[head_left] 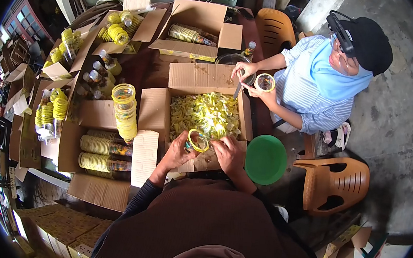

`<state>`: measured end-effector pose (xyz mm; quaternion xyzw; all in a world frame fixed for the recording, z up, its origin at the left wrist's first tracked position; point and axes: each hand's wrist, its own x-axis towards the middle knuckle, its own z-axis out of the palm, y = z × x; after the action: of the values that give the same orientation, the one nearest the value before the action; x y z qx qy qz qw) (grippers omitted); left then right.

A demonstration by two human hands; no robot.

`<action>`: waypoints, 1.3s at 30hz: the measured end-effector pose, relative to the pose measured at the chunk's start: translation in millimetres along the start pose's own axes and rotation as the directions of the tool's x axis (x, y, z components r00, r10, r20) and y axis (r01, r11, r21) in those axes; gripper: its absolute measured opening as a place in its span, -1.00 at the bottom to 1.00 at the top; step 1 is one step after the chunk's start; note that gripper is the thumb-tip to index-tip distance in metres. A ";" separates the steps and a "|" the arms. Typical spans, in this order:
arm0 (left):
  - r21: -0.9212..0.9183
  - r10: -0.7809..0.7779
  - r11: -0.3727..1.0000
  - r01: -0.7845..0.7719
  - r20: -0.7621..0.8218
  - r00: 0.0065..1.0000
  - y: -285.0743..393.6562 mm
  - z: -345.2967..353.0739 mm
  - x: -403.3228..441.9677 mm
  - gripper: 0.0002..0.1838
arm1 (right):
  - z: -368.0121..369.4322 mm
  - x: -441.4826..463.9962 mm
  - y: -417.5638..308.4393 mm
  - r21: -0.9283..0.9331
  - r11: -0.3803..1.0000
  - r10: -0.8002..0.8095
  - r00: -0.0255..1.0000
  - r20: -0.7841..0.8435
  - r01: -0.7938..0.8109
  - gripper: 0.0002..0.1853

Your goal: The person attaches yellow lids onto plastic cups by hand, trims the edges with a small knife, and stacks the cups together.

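Left hand (178,153) clamped round the cup (198,140) — probably light, crushable; best held gently by its sides; right hand (230,154) — can't tell if closed.

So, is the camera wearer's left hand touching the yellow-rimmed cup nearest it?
Touching. The head view shows the left hand gripping the side of the yellow-rimmed cup, just below its rim.

Both arms (159,174) are pointing up from the bottom. Near the middle of the frame, the left hand (178,152) is curling; the right hand (230,156) is bending its fingers (223,147).
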<state>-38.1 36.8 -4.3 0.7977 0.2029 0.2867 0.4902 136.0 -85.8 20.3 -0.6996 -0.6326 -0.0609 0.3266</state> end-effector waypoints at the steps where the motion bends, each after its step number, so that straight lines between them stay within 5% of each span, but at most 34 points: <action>1: -0.031 -0.074 0.997 0.077 0.072 0.995 4.7 -2.5 0.4 -0.43 | -2.9 0.2 -1.6 0.002 1.000 0.001 1.000 0.007 -0.001 -0.81; 6: -0.085 -0.123 0.988 0.129 0.074 0.990 -12.0 4.2 -5.0 -0.35 | 3.3 -4.4 4.1 -0.025 0.999 -0.034 0.999 -0.005 0.034 -0.81; 9: -0.092 0.010 0.996 -0.004 0.061 0.998 -15.8 0.9 -6.4 -0.34 | 4.1 -6.2 4.4 -0.040 0.997 -0.069 0.998 0.001 0.069 -0.82; 11: -0.293 -0.179 0.926 0.240 0.221 0.959 -11.7 -2.7 -9.7 -0.26 | 4.7 -8.2 5.0 -0.055 0.994 -0.094 0.996 0.009 0.094 -0.83; 14: -0.511 -0.148 0.815 0.275 0.275 0.950 -18.9 0.5 -14.5 -0.15 | 10.8 -14.5 8.9 -0.109 0.981 -0.159 0.987 0.019 0.160 -0.84; 17: -0.524 -0.155 0.778 0.347 0.375 0.914 -24.5 -5.8 -17.8 -0.09 | 12.1 -14.7 9.7 -0.101 0.979 -0.177 0.984 -0.002 0.176 -0.84; 20: -0.632 -0.303 0.611 0.477 0.370 0.878 -37.5 0.0 -29.8 -0.20 | 10.4 -12.8 2.6 -0.095 0.983 -0.159 0.987 -0.014 0.157 -0.86; 22: -0.706 -0.254 0.481 0.519 0.455 0.854 -14.7 -2.2 -23.1 -0.33 | 11.3 -11.7 1.1 -0.020 0.998 -0.056 0.998 -0.039 0.056 -0.87; 26: -0.640 -0.274 0.586 0.497 0.421 0.865 -0.4 9.0 -22.8 -0.41 | 19.2 -13.9 3.2 0.164 0.974 0.174 0.978 -0.118 -0.153 -0.84; 28: -0.523 -0.039 0.843 0.127 0.177 0.983 -8.2 14.6 -19.4 -0.35 | 17.0 -14.7 6.6 0.279 0.927 0.290 0.951 -0.110 -0.251 -0.82; 30: -0.535 -0.122 0.831 0.152 0.090 0.988 -5.4 17.9 -23.6 -0.29 | 14.0 -18.1 10.3 0.299 0.912 0.318 0.944 -0.085 -0.280 -0.83; 32: -0.179 -0.116 0.976 0.120 0.030 0.993 2.8 13.7 -21.4 -0.31 | 10.2 -21.4 15.8 0.356 0.883 0.339 0.940 -0.035 -0.305 -0.84; 34: -0.188 -0.124 0.974 0.123 0.007 0.992 13.5 14.3 -21.3 -0.33 | 3.2 -23.0 15.5 0.354 0.886 0.323 0.946 -0.011 -0.299 -0.86; 39: 0.133 0.032 0.991 -0.009 -0.178 0.984 2.5 32.5 -37.2 -0.28 | -3.5 -30.9 14.2 0.425 0.856 0.306 0.951 0.041 -0.294 -0.86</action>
<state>-44.7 -8.3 -23.2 0.8014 0.2566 0.3484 0.4131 144.3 -113.7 2.3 -0.7001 -0.5091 0.1205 0.4859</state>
